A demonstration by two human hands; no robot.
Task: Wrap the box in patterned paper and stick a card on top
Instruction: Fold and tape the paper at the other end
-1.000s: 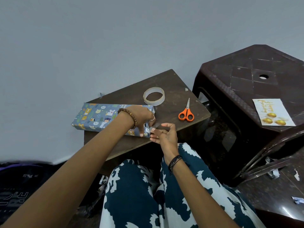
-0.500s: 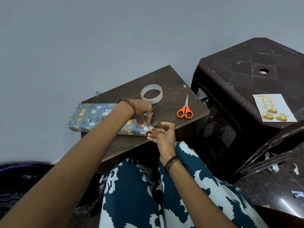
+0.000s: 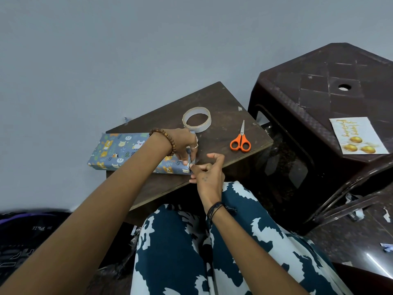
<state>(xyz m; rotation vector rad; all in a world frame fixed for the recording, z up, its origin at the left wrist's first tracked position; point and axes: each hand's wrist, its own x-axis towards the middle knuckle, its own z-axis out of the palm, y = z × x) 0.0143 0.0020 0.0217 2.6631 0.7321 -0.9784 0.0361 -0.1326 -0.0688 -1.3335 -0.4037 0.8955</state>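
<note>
Wrapped box (image 3: 125, 152) flat — long axis left-right; both hands seemingly at right end.

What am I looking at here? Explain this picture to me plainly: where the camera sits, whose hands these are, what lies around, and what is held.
There is no machine: a person wears one camera on the head, looking down at their own arms. The left hand presses on the wrapped box, which lies on a small wooden table. The right hand pinches the paper at the box's near end, seemingly folding or fixing it down; whether it holds tape is too small to tell. Also on the table lie a tape roll and orange scissors. The birthday card waits on the dark plastic stool to the right.
</note>
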